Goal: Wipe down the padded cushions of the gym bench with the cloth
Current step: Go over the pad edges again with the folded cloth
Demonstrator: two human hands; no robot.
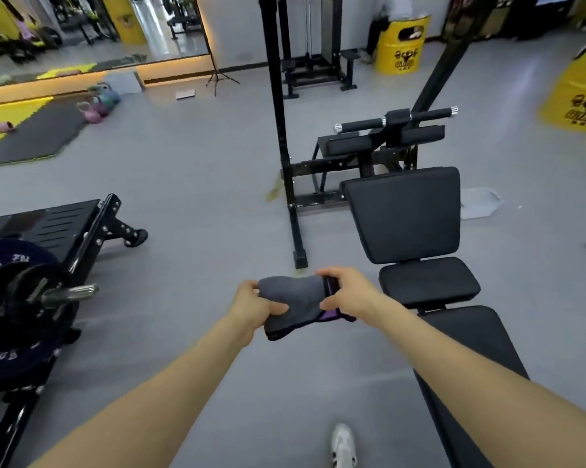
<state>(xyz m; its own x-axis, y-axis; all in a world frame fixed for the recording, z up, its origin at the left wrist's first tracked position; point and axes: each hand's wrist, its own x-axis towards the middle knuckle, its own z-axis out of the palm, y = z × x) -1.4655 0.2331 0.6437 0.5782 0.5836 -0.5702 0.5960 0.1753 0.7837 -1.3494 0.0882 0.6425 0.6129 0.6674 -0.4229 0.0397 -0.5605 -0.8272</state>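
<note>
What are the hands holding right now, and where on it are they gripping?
Both hold the folded grey cloth, off the bench: left hand pinches its left end, right hand grips its right end, at the purple edge.

Gym, padded bench (404,214), barbell plates (11,298), kettlebells (97,104), wall mirror (82,28)

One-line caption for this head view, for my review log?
Both hands, left hand and right hand, hold a folded grey cloth over the floor beside the black gym bench, cushions not yet touched.
</note>
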